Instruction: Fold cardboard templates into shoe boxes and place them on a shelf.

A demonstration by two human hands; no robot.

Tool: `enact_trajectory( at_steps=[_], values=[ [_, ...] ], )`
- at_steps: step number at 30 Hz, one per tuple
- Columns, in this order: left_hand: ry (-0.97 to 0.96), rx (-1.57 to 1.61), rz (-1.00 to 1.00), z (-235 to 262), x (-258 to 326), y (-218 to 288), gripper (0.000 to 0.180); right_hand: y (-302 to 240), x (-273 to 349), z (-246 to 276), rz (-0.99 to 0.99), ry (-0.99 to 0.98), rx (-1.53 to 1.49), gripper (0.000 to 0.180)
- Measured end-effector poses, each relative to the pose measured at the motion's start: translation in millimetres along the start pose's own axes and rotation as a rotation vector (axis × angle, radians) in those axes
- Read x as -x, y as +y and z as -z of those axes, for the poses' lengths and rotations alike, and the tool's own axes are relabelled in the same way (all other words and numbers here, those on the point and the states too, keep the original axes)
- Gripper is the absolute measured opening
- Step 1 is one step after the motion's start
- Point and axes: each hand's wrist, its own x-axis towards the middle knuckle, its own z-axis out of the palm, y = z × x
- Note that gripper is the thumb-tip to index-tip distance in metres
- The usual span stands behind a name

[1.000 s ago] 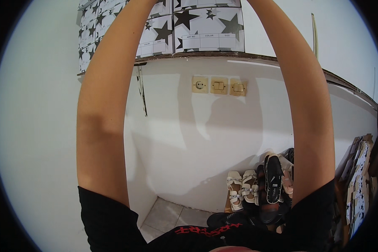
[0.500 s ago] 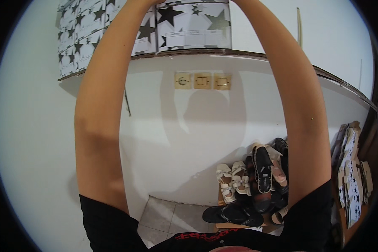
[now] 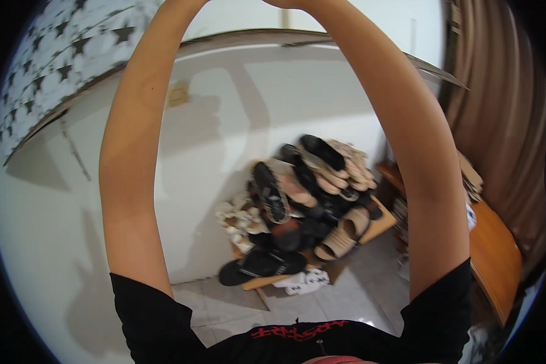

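Both my bare arms reach up and forward. My left arm (image 3: 133, 133) leaves the picture at the top edge, with its hand out of sight beyond it. Of my right hand (image 3: 288, 3) only a sliver near the wrist shows at the top; its fingers are cut off, so anything it holds is hidden. A wall shelf (image 3: 236, 40) runs just below where the arms leave the view. To the left of my left arm, white boxes with dark stars (image 3: 73, 45) are stacked on that shelf, blurred by motion.
Below, a low wooden stand (image 3: 382, 218) is heaped with sandals (image 3: 270, 191), black, beige and white. A star-patterned white item (image 3: 306, 282) lies under it. At the right are a brown curtain (image 3: 497, 91) and a wooden tabletop (image 3: 497, 255). A wall switch plate (image 3: 178, 95) shows beside my left arm.
My view has swung to the right: boxes and switch plates have shifted left, and the sandals now lie between my arms. The curtain has come into view. Both arms stay raised.
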Motion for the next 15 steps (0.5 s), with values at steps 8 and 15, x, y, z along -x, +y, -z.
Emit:
enact_trajectory(
  at_steps=[8,15],
  values=[
    [-1.117,1.062,0.006,-25,69,265,0.043,174,231,133,-0.398,-1.056,0.081,0.041],
    [-1.836,1.64,-0.121,23,165,486,0.059,259,446,239,-0.811,-1.45,0.123,0.05]
  ],
)
